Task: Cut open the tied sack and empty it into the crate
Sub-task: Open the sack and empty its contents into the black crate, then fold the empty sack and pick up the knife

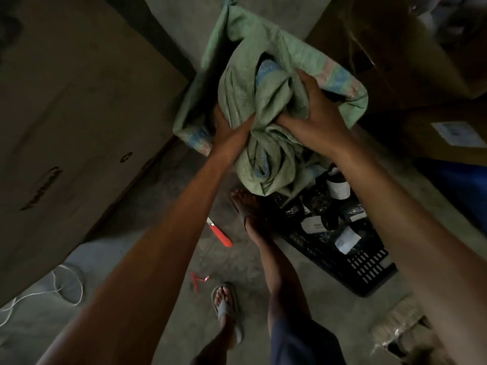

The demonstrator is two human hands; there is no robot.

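Both hands clamp the sack [266,159]: your left hand [226,129] curls into the bunched cloth on its left side, and your right hand [316,111] grips a fold on top. The sack is green woven stuff, slack and crumpled, held up over the far end of the crate [369,270]. Its mouth cannot be made out. The bottles [338,189] with white labels lie in the crate, so emptying looks largely done.

Risks, judged:
- The sack hangs partly beyond the crate's far rim. Anything left in the folds could drop on the floor instead of in.
- A late drop onto the bottles could knock them together.
- The knife [220,233] lies on the floor just beside your forward foot [247,209], pale blade end showing. A careless step could land on it.

Around: a red tie [199,279] on the floor near your other foot, a white cord [68,285] looped at left, and boxes [66,114] on both sides hemming you in.
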